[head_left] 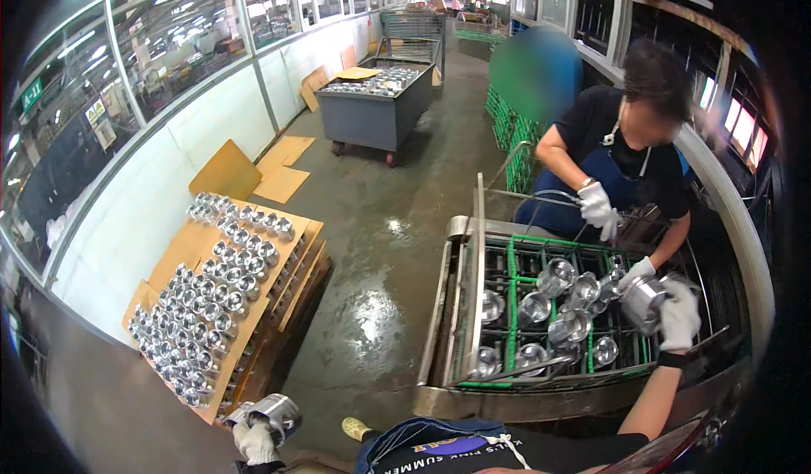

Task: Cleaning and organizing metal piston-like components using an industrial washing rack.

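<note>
My left hand (256, 443), in a white glove, is closed on a shiny metal piston (280, 412) at the lower left, beside the near corner of a loaded stack. On the right, my gloved right hand (679, 320) grips another shiny piston (644, 302) above a wire basket with green bars (512, 305). Several more pistons (570, 325) lie tilted at various angles in that basket. A co-worker's gloved hand (638, 272) is close to the piston in my right hand. Their other gloved hand (598, 208) is raised over the basket's far side.
A metal-framed trough (473, 402) holds the basket. Rows of pistons (207, 305) stand on cardboard layers (296, 250) at left. Farther off is a grey wheeled bin (363, 119) filled with metal parts. Cardboard sheets (283, 170) lie on the wet floor (372, 305).
</note>
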A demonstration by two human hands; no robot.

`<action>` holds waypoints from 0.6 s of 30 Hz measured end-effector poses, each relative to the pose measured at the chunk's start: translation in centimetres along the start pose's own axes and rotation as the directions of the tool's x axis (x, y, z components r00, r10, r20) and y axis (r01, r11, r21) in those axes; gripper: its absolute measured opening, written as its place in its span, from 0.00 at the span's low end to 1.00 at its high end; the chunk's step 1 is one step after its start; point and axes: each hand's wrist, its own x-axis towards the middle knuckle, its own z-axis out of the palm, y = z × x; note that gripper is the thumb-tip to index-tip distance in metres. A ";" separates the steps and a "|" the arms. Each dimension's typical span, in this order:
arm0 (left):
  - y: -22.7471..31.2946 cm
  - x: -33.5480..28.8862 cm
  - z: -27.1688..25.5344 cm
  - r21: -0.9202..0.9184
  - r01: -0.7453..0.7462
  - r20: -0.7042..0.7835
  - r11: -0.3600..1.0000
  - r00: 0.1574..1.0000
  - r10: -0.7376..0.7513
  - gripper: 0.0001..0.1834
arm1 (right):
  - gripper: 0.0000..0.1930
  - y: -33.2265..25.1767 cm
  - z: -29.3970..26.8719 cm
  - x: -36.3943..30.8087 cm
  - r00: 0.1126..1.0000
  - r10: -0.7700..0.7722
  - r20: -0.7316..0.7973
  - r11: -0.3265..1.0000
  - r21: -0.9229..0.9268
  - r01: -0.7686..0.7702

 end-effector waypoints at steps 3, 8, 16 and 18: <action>-6.7 6.5 -0.5 0.219 -0.259 0.088 0.941 0.966 0.245 0.13 | 0.20 -4.0 -3.0 -1.9 0.938 -0.324 -0.121 0.812 0.474 0.341; 1.1 8.7 -2.9 0.458 -0.183 0.204 0.870 0.974 0.098 0.19 | 0.40 -13.1 -5.9 -9.2 0.844 -0.426 -0.324 0.580 0.618 0.530; -1.8 13.5 -7.3 0.551 0.067 0.157 0.832 0.970 -0.183 0.24 | 0.38 -31.7 0.7 -17.8 0.779 -0.614 -0.127 0.608 0.553 0.570; -3.2 14.7 -8.5 0.569 0.123 0.121 0.813 0.965 -0.231 0.23 | 0.37 -34.6 2.6 -18.6 0.751 -0.657 -0.066 0.587 0.580 0.565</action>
